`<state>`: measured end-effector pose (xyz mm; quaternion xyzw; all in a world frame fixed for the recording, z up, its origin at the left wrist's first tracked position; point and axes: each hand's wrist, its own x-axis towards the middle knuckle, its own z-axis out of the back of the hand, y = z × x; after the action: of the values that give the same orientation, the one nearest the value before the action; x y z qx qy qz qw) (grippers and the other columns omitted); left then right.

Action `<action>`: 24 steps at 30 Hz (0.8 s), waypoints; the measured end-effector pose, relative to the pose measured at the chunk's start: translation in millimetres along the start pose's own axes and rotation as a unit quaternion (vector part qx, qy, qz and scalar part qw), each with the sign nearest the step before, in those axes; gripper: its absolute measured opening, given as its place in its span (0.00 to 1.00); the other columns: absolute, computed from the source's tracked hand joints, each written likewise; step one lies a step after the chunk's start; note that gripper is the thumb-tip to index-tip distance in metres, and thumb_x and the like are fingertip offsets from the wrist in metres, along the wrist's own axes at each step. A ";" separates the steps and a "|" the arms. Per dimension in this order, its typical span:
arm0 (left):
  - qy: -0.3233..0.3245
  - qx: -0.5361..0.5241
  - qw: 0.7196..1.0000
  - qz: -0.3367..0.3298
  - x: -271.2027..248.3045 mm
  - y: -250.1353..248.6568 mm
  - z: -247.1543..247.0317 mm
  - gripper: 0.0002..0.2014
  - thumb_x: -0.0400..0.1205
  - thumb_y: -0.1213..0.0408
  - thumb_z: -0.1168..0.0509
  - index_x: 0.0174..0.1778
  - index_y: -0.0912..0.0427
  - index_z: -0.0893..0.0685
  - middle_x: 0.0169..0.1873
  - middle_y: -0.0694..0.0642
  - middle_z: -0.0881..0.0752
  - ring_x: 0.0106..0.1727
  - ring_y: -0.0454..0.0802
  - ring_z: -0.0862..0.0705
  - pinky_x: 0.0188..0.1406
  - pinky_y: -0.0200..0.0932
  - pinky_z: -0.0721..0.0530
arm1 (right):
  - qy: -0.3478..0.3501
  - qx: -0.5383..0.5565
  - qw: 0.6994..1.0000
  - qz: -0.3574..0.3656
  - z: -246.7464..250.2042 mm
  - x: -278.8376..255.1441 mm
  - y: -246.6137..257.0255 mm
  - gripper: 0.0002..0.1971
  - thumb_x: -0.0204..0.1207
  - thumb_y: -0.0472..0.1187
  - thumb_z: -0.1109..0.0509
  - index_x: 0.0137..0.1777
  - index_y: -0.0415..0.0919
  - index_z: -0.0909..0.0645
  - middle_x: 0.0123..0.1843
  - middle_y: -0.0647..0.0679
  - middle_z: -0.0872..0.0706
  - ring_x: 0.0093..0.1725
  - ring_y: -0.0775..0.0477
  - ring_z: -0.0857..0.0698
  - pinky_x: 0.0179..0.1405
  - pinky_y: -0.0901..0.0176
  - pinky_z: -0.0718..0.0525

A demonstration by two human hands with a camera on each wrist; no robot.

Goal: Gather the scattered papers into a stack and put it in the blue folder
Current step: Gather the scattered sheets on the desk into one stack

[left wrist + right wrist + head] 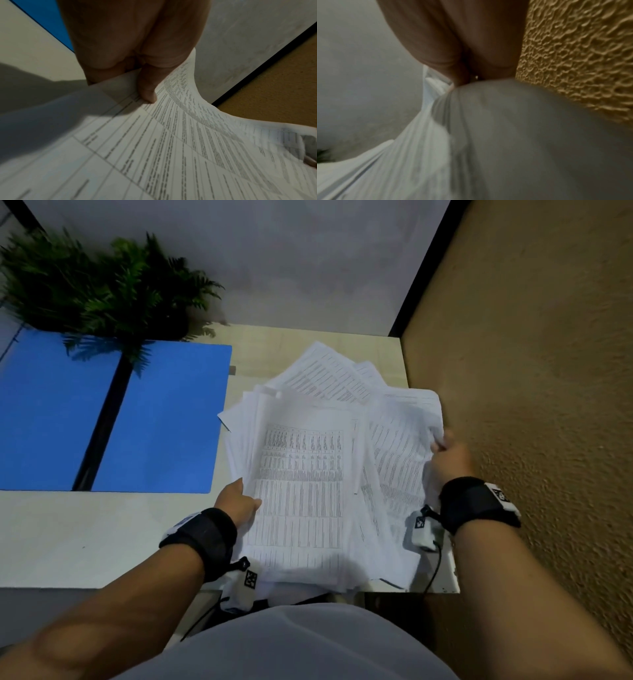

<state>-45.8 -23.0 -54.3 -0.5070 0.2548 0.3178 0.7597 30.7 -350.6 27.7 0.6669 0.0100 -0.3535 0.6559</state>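
Pale bench (85, 535) in a corner, grey wall behind, textured ochre wall to the right of the papers (308, 474). Head view: the papers sit in a loose fanned heap, corners sticking out at several angles, near edge hanging over the bench front. Blue folder (164, 419) lies open and flat just left of the papers, a fern (102, 289) behind it. Left hand (238, 501) grasps the heap's near-left edge; right hand (448, 457) clutches the far-right sheets, which bunch up there.

Left wrist view: thumb (147, 93) on top of a printed sheet, fingers under, a firm pinch; sheet bows upward.

Right wrist view: blurred; fingers curl round a crumpled wad of sheets beside the ochre wall (582, 54).

Step looks like squaring the heap. To do it well, ease the right-hand clutch so sheets don't crease, draw both edges inward, then stand the bundle on edge and tap it on the bench before sliding it left onto the folder. Risk: near sheets slipping off the bench front.
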 end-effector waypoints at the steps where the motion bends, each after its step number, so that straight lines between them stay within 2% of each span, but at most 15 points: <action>1: 0.001 -0.003 1.000 -0.001 -1.5 -0.9 -0.3 0.29 0.83 0.75 0.37 0.81 0.68 0.37 0.78 0.61 0.28 0.78 0.61 0.29 0.78 0.49 0.34 | 0.008 -0.024 1.000 0.003 0.9 0.0 -1.0 0.18 0.89 0.33 0.48 0.73 0.44 0.25 0.57 0.54 0.19 0.50 0.54 0.18 0.53 0.53 0.24; 2: -0.002 0.000 1.000 -0.004 -2.4 -0.9 -1.8 0.29 0.83 0.75 0.37 0.81 0.69 0.38 0.78 0.60 0.29 0.78 0.61 0.30 0.78 0.48 0.35 | 0.003 -0.052 0.999 0.005 1.2 3.4 -5.5 0.17 0.89 0.32 0.46 0.74 0.40 0.26 0.63 0.49 0.19 0.56 0.48 0.17 0.60 0.57 0.25; 3: -0.005 0.001 1.000 -0.004 -2.9 -1.9 -3.3 0.29 0.84 0.75 0.38 0.82 0.69 0.38 0.78 0.60 0.30 0.79 0.61 0.31 0.78 0.48 0.36 | 0.014 -0.079 0.997 0.017 1.8 5.3 -11.8 0.17 0.88 0.34 0.41 0.75 0.35 0.28 0.68 0.43 0.19 0.64 0.41 0.17 0.57 0.57 0.28; 4: -0.005 -0.001 1.000 -0.005 -1.8 -1.9 -5.2 0.29 0.84 0.75 0.38 0.82 0.69 0.38 0.79 0.61 0.31 0.79 0.61 0.31 0.79 0.49 0.35 | 0.004 -0.094 0.995 0.018 1.5 10.6 -21.7 0.22 0.86 0.39 0.36 0.77 0.34 0.30 0.71 0.40 0.20 0.69 0.38 0.19 0.63 0.52 0.23; 6: 0.000 -0.003 1.000 -0.016 -2.7 -3.3 -7.4 0.27 0.84 0.75 0.38 0.80 0.67 0.34 0.76 0.63 0.26 0.76 0.62 0.27 0.78 0.53 0.31 | 0.002 -0.122 0.992 -0.003 2.1 2.9 -36.6 0.32 0.82 0.44 0.30 0.81 0.36 0.37 0.74 0.41 0.23 0.72 0.38 0.21 0.70 0.46 0.22; 9: 0.009 -0.005 0.999 -0.036 -5.1 -4.5 -7.4 0.24 0.84 0.75 0.39 0.78 0.65 0.30 0.72 0.63 0.22 0.72 0.61 0.23 0.76 0.53 0.28 | 0.063 -0.121 0.989 -0.062 7.0 -5.5 -60.3 0.27 0.82 0.24 0.38 0.80 0.34 0.35 0.74 0.48 0.25 0.72 0.45 0.25 0.78 0.46 0.30; 11: 0.018 -0.003 0.999 -0.051 -7.3 -7.0 -8.7 0.23 0.84 0.75 0.40 0.77 0.64 0.29 0.70 0.62 0.20 0.71 0.60 0.22 0.73 0.51 0.26 | 0.081 -0.197 0.975 -0.066 9.3 -6.3 -69.2 0.24 0.81 0.20 0.40 0.76 0.32 0.29 0.72 0.43 0.21 0.72 0.41 0.23 0.77 0.46 0.28; 14: 0.037 -0.011 0.997 -0.067 -10.6 -11.4 -14.8 0.22 0.84 0.77 0.40 0.76 0.63 0.28 0.67 0.60 0.18 0.69 0.60 0.20 0.71 0.49 0.25 | 0.127 -0.254 0.956 -0.069 9.4 5.3 -81.0 0.20 0.76 0.22 0.40 0.67 0.33 0.22 0.59 0.38 0.15 0.62 0.35 0.16 0.66 0.47 0.20; 16: 0.055 -0.025 0.996 -0.073 -13.1 -15.1 -20.5 0.23 0.84 0.78 0.41 0.76 0.62 0.28 0.65 0.59 0.18 0.69 0.59 0.20 0.68 0.46 0.24 | 0.142 -0.262 0.951 -0.079 7.1 25.0 -100.5 0.20 0.72 0.32 0.41 0.63 0.39 0.21 0.60 0.37 0.15 0.61 0.34 0.17 0.65 0.43 0.19; 18: 0.063 -0.017 0.995 -0.078 -15.2 -19.6 -27.7 0.24 0.85 0.77 0.43 0.78 0.62 0.31 0.70 0.59 0.21 0.68 0.55 0.22 0.65 0.42 0.27 | 0.134 -0.239 0.960 -0.065 -2.0 13.6 -97.1 0.18 0.77 0.48 0.41 0.65 0.44 0.23 0.69 0.38 0.18 0.71 0.33 0.20 0.75 0.40 0.24; 20: 0.066 0.014 0.995 -0.078 -18.1 -24.7 -35.5 0.27 0.86 0.75 0.43 0.82 0.62 0.40 0.78 0.60 0.29 0.73 0.56 0.27 0.66 0.41 0.30 | 0.109 -0.192 0.974 -0.058 -11.9 -14.9 -83.8 0.31 0.82 0.63 0.45 0.76 0.42 0.28 0.75 0.42 0.24 0.79 0.37 0.28 0.81 0.42 0.32; 21: 0.069 0.028 0.994 -0.082 -20.6 -26.9 -39.6 0.29 0.86 0.74 0.43 0.83 0.63 0.43 0.79 0.62 0.32 0.74 0.57 0.28 0.63 0.39 0.31 | 0.121 -0.166 0.976 -0.067 -14.5 -26.3 -81.9 0.39 0.79 0.70 0.43 0.80 0.42 0.32 0.78 0.45 0.26 0.80 0.40 0.28 0.82 0.43 0.34; 22: 0.076 0.043 0.992 -0.091 -23.5 -29.2 -44.0 0.29 0.86 0.74 0.43 0.82 0.63 0.45 0.78 0.62 0.32 0.73 0.58 0.28 0.61 0.39 0.32 | 0.144 -0.135 0.978 -0.072 -15.6 -34.2 -83.6 0.44 0.72 0.72 0.35 0.81 0.44 0.32 0.79 0.47 0.25 0.78 0.42 0.26 0.82 0.44 0.33; 23: 0.087 0.059 0.989 -0.103 -27.6 -31.4 -48.0 0.29 0.86 0.74 0.43 0.82 0.62 0.46 0.75 0.60 0.32 0.73 0.58 0.28 0.60 0.38 0.32 | 0.159 -0.105 0.978 -0.086 -15.4 -39.1 -85.2 0.43 0.69 0.65 0.24 0.80 0.45 0.30 0.77 0.47 0.22 0.74 0.45 0.22 0.80 0.45 0.31; 24: 0.098 0.073 0.986 -0.112 -30.2 -31.5 -50.6 0.29 0.86 0.73 0.42 0.82 0.61 0.46 0.72 0.58 0.30 0.73 0.57 0.28 0.60 0.39 0.32 | 0.161 -0.093 0.979 -0.087 -13.0 -37.6 -92.1 0.39 0.68 0.51 0.17 0.77 0.42 0.27 0.74 0.45 0.18 0.71 0.45 0.19 0.78 0.44 0.27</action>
<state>-45.8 -85.9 -31.8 -0.5042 0.2925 0.1601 0.7966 -35.4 -309.4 -35.4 0.6478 0.2061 -0.2945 0.6716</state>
